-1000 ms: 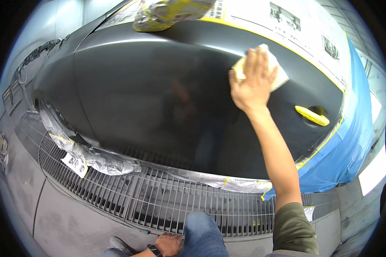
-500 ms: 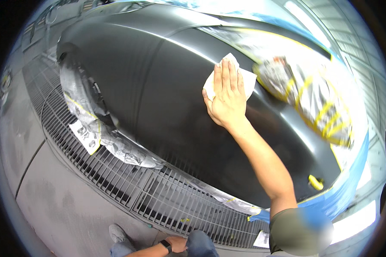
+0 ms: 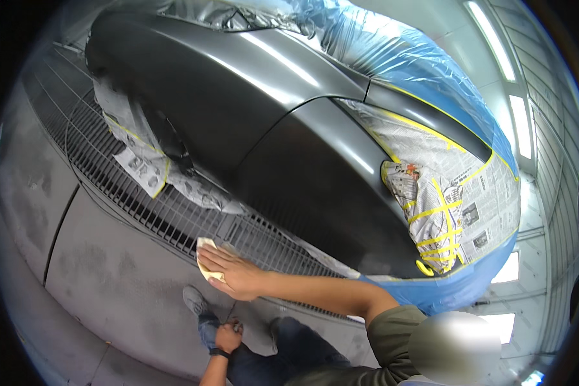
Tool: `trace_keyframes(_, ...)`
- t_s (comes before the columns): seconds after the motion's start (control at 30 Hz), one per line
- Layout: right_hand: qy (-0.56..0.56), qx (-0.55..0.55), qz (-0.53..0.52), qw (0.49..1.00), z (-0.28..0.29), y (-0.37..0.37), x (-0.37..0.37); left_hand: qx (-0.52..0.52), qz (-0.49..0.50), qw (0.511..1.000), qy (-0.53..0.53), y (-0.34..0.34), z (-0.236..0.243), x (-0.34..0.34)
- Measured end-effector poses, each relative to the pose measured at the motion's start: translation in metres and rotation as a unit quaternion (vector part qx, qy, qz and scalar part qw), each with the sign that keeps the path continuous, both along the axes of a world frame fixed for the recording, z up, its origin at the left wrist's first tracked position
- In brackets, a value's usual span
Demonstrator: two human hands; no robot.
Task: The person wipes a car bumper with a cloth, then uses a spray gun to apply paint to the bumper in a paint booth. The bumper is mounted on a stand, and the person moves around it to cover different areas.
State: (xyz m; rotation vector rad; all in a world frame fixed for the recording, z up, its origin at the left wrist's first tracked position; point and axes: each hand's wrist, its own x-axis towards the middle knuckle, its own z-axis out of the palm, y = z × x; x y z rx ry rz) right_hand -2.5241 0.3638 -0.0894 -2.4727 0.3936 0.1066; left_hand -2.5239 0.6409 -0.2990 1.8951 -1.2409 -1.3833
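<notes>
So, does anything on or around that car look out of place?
One thing: a printed paper sheet juts out from the crumpled masking low on the car, over the floor grating. It looks odd because the masking beside it sits closer in. I see no clear damage.

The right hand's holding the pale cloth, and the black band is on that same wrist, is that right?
Not quite: the head view shows the black band at the wrist of the left hand. The right hand does hold the pale cloth.
</notes>
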Motion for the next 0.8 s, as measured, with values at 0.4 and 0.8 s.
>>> trace_keyframes(0.4, 0.313, 0.437, -0.493, 0.684, -0.054, 0.086, -0.189, 0.19, -0.151, 0.964, -0.113, 0.111, -0.166, -0.025)
trace_keyframes(0.8, 0.194, 0.715, -0.592, 0.316, -0.077, 0.042, -0.239, 0.178, 0.247, 0.952, -0.023, 0.072, -0.132, -0.113)
